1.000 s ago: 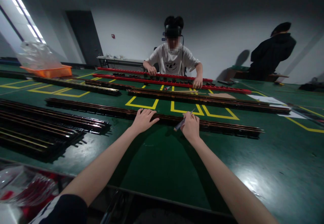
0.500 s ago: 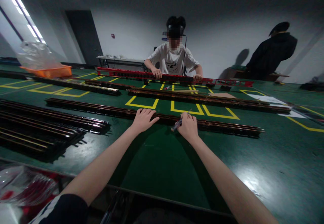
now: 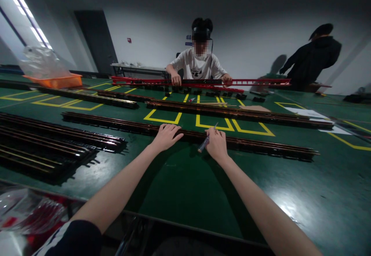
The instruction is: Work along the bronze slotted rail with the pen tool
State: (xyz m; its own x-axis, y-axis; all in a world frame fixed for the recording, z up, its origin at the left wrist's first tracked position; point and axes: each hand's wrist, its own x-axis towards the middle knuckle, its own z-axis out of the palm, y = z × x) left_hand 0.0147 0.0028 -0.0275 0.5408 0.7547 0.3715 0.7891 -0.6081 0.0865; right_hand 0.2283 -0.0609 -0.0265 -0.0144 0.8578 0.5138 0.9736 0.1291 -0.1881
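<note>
A long dark rail with copper-coloured strips (image 3: 261, 144) lies across the green table in front of me. My left hand (image 3: 165, 137) is laid over its near middle, fingers curled over the far side and thumb toward the right. My right hand (image 3: 216, 144) is closed around a screwdriver (image 3: 203, 144) with a see-through handle. Its thin shaft points up and away, and the handle end sticks out toward me. The fingers of that hand also touch the rail. What the fingertips do behind the rail is hidden.
More dark rails (image 3: 37, 144) lie stacked at the left, and another rail (image 3: 237, 111) lies farther back. Across the table a person (image 3: 199, 61) handles a red frame (image 3: 261, 81). An orange tray (image 3: 58, 80) holds a plastic bag. White paper sheets (image 3: 307, 112) lie at right.
The rail under my hands has slid to the right, while my hands stay nearly in place. The person opposite has shifted the dark piece at the red frame, which now looks tilted apart.
</note>
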